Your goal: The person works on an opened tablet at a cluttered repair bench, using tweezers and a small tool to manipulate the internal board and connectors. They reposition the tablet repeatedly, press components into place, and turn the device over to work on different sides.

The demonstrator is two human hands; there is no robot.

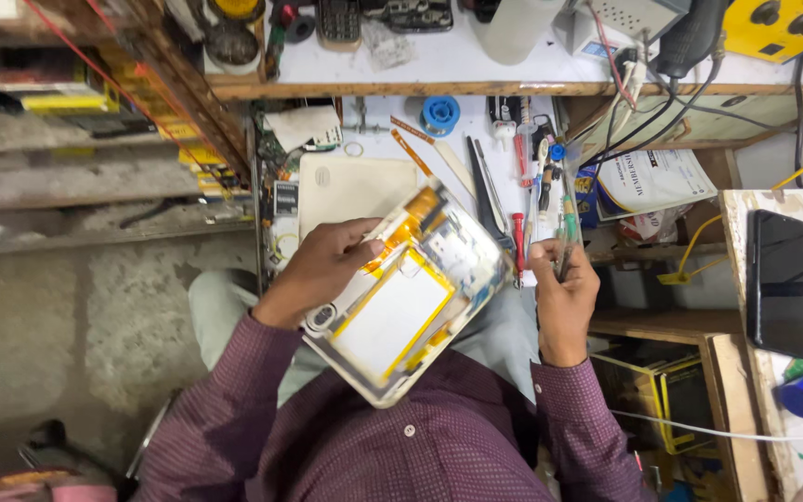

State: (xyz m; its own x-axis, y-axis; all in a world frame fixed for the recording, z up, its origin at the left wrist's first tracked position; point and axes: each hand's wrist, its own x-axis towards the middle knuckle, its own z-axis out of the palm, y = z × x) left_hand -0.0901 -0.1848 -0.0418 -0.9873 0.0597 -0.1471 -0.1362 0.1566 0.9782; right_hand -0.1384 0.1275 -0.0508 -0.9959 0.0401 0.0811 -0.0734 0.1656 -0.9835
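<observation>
The cluttered white desk (378, 125) carries a detached cream back cover (346, 191), a row of screwdrivers and tweezers (522, 181), and a blue solder spool (440, 113); a dark phone (779, 279) lies on a separate surface to the right. Held above the lap, tilted, is an opened tablet (406, 297), its insides facing up: a large white battery edged in yellow (392, 316), orange flex ribbon and a circuit board near the top. The left hand (327, 265) grips the tablet's upper left edge, fingers curled over it, thumb on the orange ribbon. The right hand (564, 288) is closed around a slim tool (566, 237), held just beside the tablet's right edge. This looks like inspection of the opened internals; working inside would call for a steady grip and a precise tool tip.
</observation>
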